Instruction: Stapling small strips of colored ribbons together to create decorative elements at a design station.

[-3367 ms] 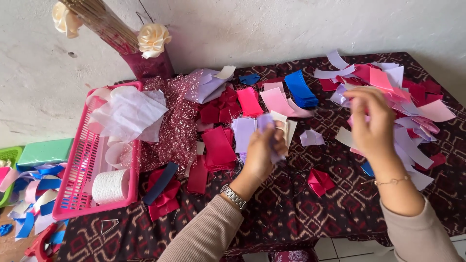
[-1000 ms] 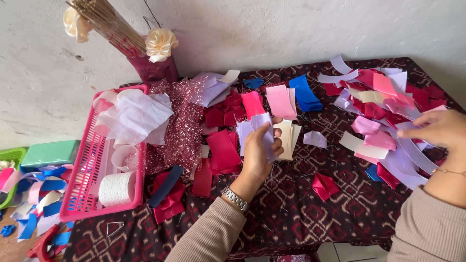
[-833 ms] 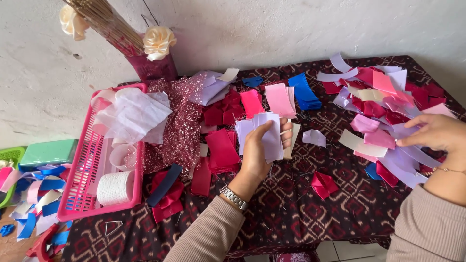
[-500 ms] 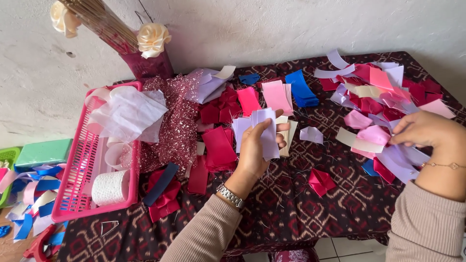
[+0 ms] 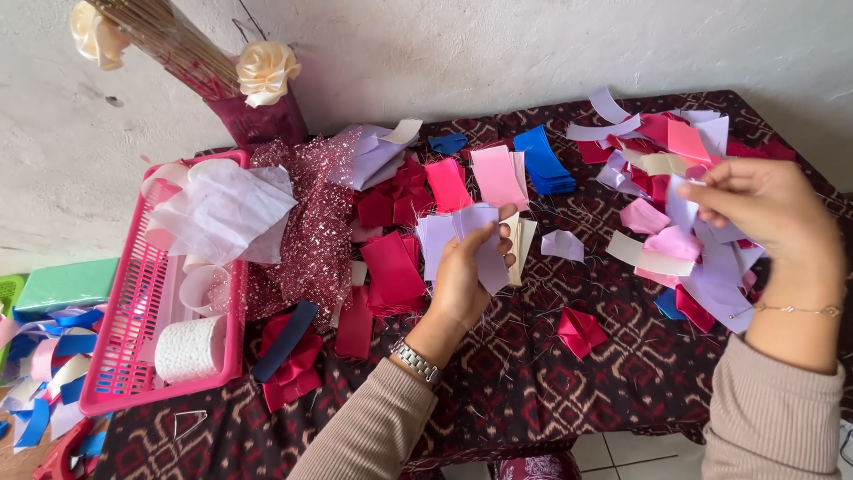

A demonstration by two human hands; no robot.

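My left hand (image 5: pixel 471 276) is raised over the middle of the table and grips a fanned stack of lilac ribbon pieces (image 5: pixel 455 236). My right hand (image 5: pixel 766 213) is lifted above the mixed ribbon pile (image 5: pixel 677 212) at the right and pinches one lilac ribbon piece (image 5: pixel 686 210) between thumb and fingers. Both hands are above the dark patterned tablecloth (image 5: pixel 533 373). A folded red ribbon piece (image 5: pixel 579 329) lies on the cloth between my hands.
A pink plastic basket (image 5: pixel 129 320) with white ribbon rolls and tissue stands at the left. Sparkly maroon mesh (image 5: pixel 313 233), red, pink and blue ribbon stacks (image 5: pixel 542 160) lie behind. A vase with cream fabric roses (image 5: pixel 263 69) stands at the back. Blue and white ribbons (image 5: pixel 44 373) hang at far left.
My right hand has come up from the pile at the right with a lilac piece pinched in it. My left hand has stayed in place with its stack.
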